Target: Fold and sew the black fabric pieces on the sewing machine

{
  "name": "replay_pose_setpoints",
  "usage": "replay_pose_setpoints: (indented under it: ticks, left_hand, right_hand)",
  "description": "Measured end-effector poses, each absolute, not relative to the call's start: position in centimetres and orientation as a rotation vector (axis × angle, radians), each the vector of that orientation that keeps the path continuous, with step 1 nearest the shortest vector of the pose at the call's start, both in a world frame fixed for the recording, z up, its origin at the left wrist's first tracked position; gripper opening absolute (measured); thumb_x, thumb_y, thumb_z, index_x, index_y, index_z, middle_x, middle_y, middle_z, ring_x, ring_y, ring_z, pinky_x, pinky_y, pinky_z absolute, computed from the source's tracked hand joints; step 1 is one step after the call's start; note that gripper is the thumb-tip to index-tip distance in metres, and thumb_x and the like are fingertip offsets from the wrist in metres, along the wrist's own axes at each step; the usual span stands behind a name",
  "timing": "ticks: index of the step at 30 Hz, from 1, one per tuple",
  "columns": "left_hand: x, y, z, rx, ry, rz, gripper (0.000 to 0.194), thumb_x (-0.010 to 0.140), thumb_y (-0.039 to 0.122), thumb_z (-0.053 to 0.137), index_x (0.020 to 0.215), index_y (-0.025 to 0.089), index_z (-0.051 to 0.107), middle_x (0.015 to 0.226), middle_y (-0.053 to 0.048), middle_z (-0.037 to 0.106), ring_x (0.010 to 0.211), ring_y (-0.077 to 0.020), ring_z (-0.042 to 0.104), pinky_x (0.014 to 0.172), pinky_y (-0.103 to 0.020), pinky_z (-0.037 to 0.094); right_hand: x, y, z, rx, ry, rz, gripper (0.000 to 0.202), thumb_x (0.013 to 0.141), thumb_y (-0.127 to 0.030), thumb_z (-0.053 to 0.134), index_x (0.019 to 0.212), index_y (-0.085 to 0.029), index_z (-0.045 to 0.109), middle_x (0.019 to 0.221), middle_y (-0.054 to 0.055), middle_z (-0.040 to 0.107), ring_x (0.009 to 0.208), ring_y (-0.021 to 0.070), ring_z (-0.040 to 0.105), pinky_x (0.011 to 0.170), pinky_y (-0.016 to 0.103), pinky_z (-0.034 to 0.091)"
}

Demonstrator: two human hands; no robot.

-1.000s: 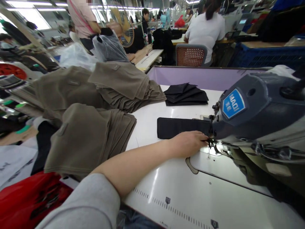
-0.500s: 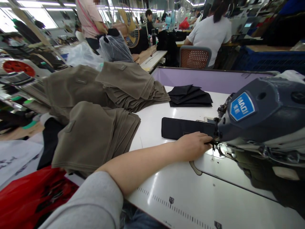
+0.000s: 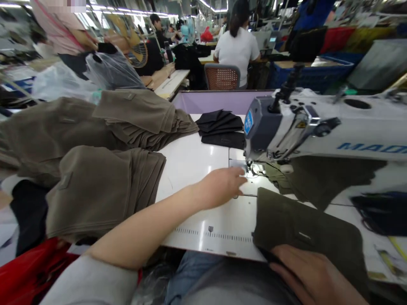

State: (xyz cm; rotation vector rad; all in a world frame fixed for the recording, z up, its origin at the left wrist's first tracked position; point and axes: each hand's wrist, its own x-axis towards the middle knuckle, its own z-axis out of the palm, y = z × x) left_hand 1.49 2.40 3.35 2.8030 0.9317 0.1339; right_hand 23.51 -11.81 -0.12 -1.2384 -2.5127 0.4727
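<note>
My left hand is over the sewing machine's white bed, just left of the needle area. Its fingers are stretched out and a little apart, with nothing between them. At the lower right my right hand grips the near edge of an olive fabric piece. This piece has a small label on it and a dark underside at its near corner. Part of the right hand's grip is hidden by the fabric. Behind the left hand, several folded black fabric pieces lie at the back of the table.
Stacks of brown-olive fabric pieces cover the left side. The sewing machine head stands at the right, with more olive fabric under its arm. A red bag is at lower left. A person in white sits beyond the purple partition.
The view has turned right. The black piece under my left hand now lies by the black pile, and the left hand is off it. My right hand has come into view with the olive fabric piece.
</note>
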Motion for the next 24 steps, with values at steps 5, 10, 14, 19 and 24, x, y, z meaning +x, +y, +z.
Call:
replay_pose_setpoints:
  ticks: [5,10,14,19,24]
  left_hand:
    - [2.6,-5.3,3.3,2.522,0.393,0.189,0.057,0.073,0.026,0.065,0.122,0.011,0.041,0.121,-0.013,0.053,0.111,-0.0191,0.051,0.092,-0.026,0.043]
    - [-0.4,-6.3,0.8,2.364,0.666,0.264,0.021,0.076,0.005,0.046,0.091,0.014,0.060,0.113,-0.008,0.059,0.102,-0.0174,0.056,0.087,-0.028,0.045]
    - [-4.1,-6.4,1.1,2.010,1.147,0.447,0.022,0.085,0.019,0.041,0.093,0.015,0.062,0.090,-0.003,0.066,0.084,-0.0146,0.061,0.076,-0.025,0.048]
    - [-4.0,-5.8,0.5,1.956,1.495,0.645,0.021,0.084,0.027,0.047,0.078,0.015,0.062,0.072,-0.001,0.065,0.068,-0.0142,0.060,0.064,-0.024,0.047]
    - [-3.0,-4.3,-1.4,2.038,1.685,0.766,0.013,0.080,0.025,0.052,0.085,0.016,0.061,0.072,-0.001,0.065,0.067,-0.0156,0.061,0.064,-0.025,0.047]
  right_hand:
    - [19.3,-11.5,2.4,-1.315,-2.395,0.842,0.017,0.084,-0.019,0.042,0.074,-0.020,0.056,0.072,0.001,0.064,0.065,0.0141,0.060,0.058,0.025,0.046]
    - [22.3,-12.0,3.3,-1.268,-2.288,1.101,0.034,0.082,-0.049,0.044,0.096,-0.021,0.057,0.090,0.004,0.065,0.080,0.0169,0.061,0.068,0.027,0.048]
    - [26.5,-12.4,1.4,-1.325,-2.251,0.814,0.079,0.061,-0.076,0.044,0.117,-0.020,0.050,0.109,0.012,0.060,0.095,0.0267,0.058,0.074,0.036,0.049]
    - [25.2,-10.8,-1.0,-1.638,-2.053,0.746,0.034,0.079,-0.049,0.046,0.084,-0.018,0.059,0.072,0.005,0.065,0.067,0.0213,0.062,0.058,0.031,0.048]
    - [22.1,-9.4,-2.1,-1.829,-1.653,0.624,0.042,0.077,-0.040,0.051,0.111,-0.017,0.044,0.064,0.000,0.063,0.055,0.0166,0.058,0.053,0.027,0.044]
